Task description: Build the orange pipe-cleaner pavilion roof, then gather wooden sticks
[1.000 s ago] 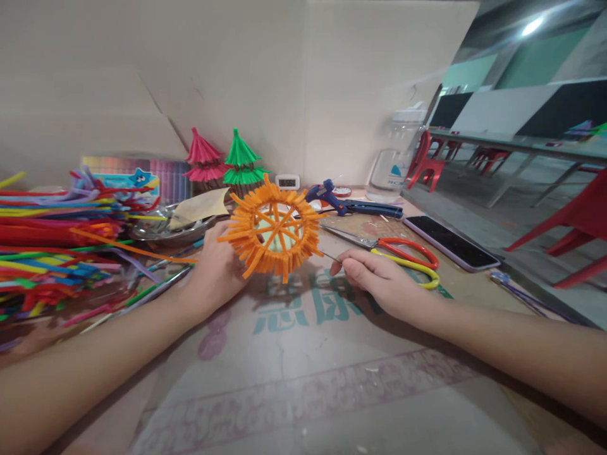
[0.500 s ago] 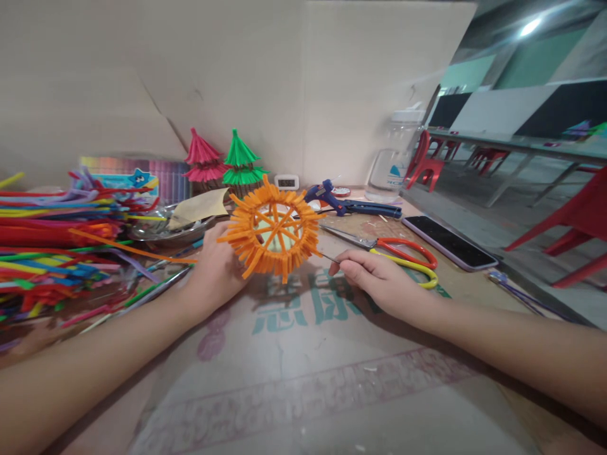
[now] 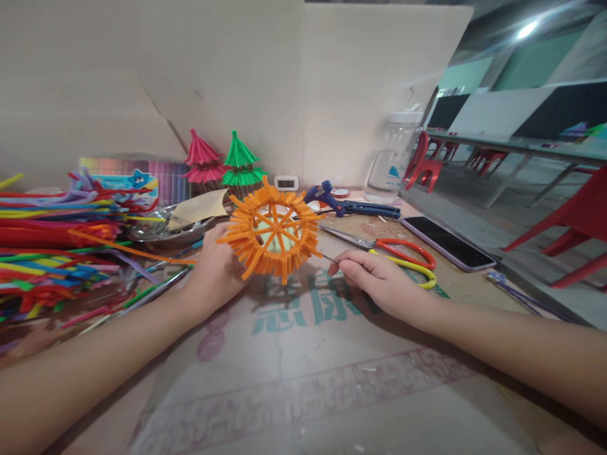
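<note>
My left hand (image 3: 215, 268) is closed around the back of an orange pipe-cleaner wheel (image 3: 272, 229) with spokes and a fringed rim, holding it upright just above the cardboard-covered table (image 3: 303, 379). A pale green patch shows through its spokes. My right hand (image 3: 374, 278) rests on the table to the right of the wheel, fingers pinched on a thin dark needle-like tool (image 3: 328, 258) whose tip reaches the wheel's lower right rim.
A heap of coloured pipe cleaners (image 3: 52, 240) fills the left. Behind the wheel are a metal dish (image 3: 161, 230), pink (image 3: 203, 161) and green paper trees (image 3: 241, 163), a blue glue gun (image 3: 351, 203), scissors (image 3: 393, 253), a phone (image 3: 448, 241) and a water jug (image 3: 396, 161).
Almost nothing has moved. Both hands keep their grips, and the view has shifted very slightly.
</note>
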Motion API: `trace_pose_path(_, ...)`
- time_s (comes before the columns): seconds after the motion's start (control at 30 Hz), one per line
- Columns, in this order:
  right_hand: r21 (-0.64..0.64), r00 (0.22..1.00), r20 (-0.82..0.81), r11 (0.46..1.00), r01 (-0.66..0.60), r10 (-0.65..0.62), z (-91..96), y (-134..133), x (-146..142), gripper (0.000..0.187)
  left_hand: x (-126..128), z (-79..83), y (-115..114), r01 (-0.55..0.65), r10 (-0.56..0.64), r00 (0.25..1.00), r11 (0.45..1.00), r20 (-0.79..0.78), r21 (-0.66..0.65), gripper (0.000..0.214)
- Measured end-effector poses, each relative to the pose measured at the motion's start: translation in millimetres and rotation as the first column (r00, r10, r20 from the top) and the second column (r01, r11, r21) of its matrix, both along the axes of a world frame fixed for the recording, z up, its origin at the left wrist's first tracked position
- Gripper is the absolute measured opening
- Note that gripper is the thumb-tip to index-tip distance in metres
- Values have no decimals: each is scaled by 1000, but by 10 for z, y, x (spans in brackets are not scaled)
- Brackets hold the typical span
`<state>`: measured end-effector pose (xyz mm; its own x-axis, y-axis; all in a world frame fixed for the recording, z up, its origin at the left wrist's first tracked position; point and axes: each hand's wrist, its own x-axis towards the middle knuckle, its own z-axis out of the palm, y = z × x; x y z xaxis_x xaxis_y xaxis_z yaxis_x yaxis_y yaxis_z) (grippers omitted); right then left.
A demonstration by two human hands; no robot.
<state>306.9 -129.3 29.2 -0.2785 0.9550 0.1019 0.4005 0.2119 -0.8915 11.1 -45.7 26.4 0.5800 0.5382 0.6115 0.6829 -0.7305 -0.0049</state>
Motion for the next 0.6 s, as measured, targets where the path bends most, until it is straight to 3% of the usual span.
trace_pose_path(0.17, -5, 999, -40, 1000, -1, 1, -24, 0, 11, 38, -24, -34, 9, -24, 24, 1000, 1000, 18, -5, 22)
trace_pose_path(0.4, 15, 1000, 22, 1000, 9, -10, -8, 14, 2, 30, -18, -7, -2, -34, 34, 999, 999, -11, -37, 20)
trace_pose_path(0.6, 7, 999, -32, 1000, 9, -9, -25, 11, 12, 38, -15, -31, 3, -47, 49, 999, 998, 23, -48, 18)
